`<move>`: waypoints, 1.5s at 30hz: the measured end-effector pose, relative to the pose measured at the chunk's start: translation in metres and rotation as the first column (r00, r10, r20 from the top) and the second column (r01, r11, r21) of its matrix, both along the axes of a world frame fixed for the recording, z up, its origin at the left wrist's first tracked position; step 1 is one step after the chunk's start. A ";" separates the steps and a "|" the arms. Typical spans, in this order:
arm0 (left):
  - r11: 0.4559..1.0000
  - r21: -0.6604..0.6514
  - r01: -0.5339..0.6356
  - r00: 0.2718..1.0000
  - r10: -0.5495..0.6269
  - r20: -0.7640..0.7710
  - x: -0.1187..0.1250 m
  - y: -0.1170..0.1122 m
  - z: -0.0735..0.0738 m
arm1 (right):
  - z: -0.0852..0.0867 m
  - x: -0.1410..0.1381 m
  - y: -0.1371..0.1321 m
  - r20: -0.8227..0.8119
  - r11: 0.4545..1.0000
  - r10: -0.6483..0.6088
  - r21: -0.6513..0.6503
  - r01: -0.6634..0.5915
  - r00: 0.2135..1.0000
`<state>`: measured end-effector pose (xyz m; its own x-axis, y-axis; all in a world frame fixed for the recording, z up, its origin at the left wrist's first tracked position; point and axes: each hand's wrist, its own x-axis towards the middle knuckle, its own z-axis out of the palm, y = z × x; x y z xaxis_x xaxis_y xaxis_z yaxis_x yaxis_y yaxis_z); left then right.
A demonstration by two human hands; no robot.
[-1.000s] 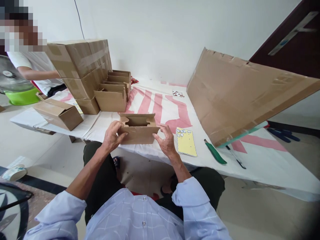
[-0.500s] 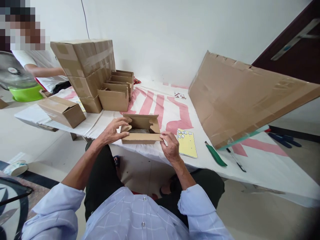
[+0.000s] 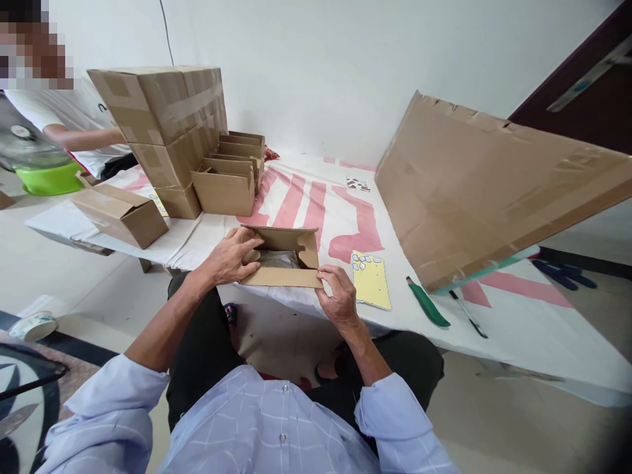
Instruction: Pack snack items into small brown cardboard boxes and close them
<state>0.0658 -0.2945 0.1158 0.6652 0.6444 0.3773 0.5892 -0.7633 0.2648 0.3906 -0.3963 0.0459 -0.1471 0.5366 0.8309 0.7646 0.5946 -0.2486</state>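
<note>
In front of me at the table's near edge sits a small cardboard box [image 3: 281, 277] with its top open. A greyish wrapped item [image 3: 278, 259] lies inside, its kind unclear. My left hand [image 3: 231, 259] grips the box's left end, fingers curled over the side flap and thumb by the front flap. With thumb and fingers closed, my right hand [image 3: 338, 295] pinches the right corner of the front flap, which leans outward toward me. A yellow card [image 3: 372, 282] with pale shapes lies just right of that hand.
Taped boxes [image 3: 165, 105] are stacked at the left, beside several open boxes [image 3: 224, 191] and a closed box [image 3: 121, 212]. A large cardboard sheet [image 3: 484, 184] leans at the right, near a green-handled knife [image 3: 428, 304] and a pen [image 3: 469, 315]. Another person [image 3: 93, 125] is behind the stack.
The front flap has tilted further outward and down, so more of the wrapped item shows. My left hand has shifted slightly over the left side flap. The view has moved a little.
</note>
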 end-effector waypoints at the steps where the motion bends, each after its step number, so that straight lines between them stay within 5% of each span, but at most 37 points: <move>1: 1.000 0.025 -0.019 0.999 0.020 -0.029 0.003 0.000 0.001 | 0.000 0.000 -0.001 0.006 1.000 0.001 0.008 -0.001 1.000; 13: 0.984 0.063 -0.169 0.984 0.165 0.062 0.014 -0.021 -0.002 | -0.003 0.000 -0.014 -0.002 0.990 -0.018 -0.142 0.018 1.000; 24: 0.975 -0.058 -0.214 0.877 0.218 0.427 0.007 -0.029 -0.026 | 0.001 -0.002 -0.018 -0.004 0.995 0.008 -0.097 -0.008 1.000; 30: 0.968 -0.079 -0.239 0.860 0.249 0.446 0.001 -0.033 -0.034 | 0.040 -0.004 -0.020 -0.055 0.986 0.042 -0.159 -0.050 0.998; 34: 0.963 -0.114 -0.242 0.864 0.268 0.427 0.000 -0.033 -0.036 | 0.080 -0.030 0.008 0.150 0.945 0.203 -0.290 -0.154 0.968; 39: 0.944 -0.192 -0.269 0.847 0.327 0.419 -0.001 -0.030 -0.033 | 0.095 -0.044 0.050 0.526 0.890 0.164 -0.444 0.105 0.834; 45: 0.935 -0.257 -0.243 0.829 0.338 0.445 0.003 -0.023 -0.029 | 0.097 -0.006 0.057 0.587 0.884 -0.045 -0.354 0.307 0.808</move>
